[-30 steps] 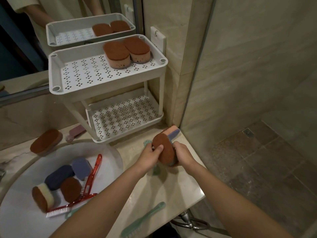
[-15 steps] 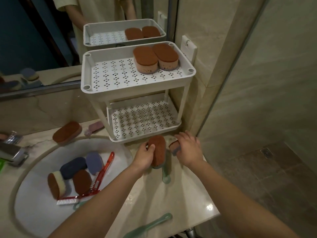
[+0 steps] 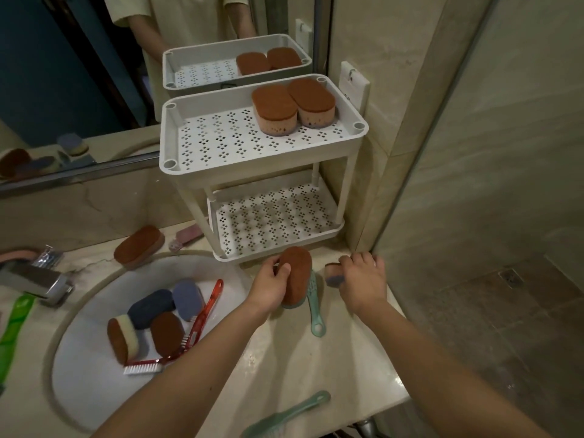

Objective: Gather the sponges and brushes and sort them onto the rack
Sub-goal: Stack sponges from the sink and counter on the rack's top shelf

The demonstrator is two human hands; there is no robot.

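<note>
Head: sponge (image 3: 297,275) in left hand (image 3: 271,287)

The brown oval foam sponge (image 3: 296,273), held by the left hand (image 3: 272,287), has been separated from the small grey-edged sponge (image 3: 334,275) held by the right hand (image 3: 363,279).

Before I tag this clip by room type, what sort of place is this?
Most likely a bathroom: a round washbasin sunk in a stone counter, a wall mirror behind it, and a tiled floor with a drain on the right.
</note>
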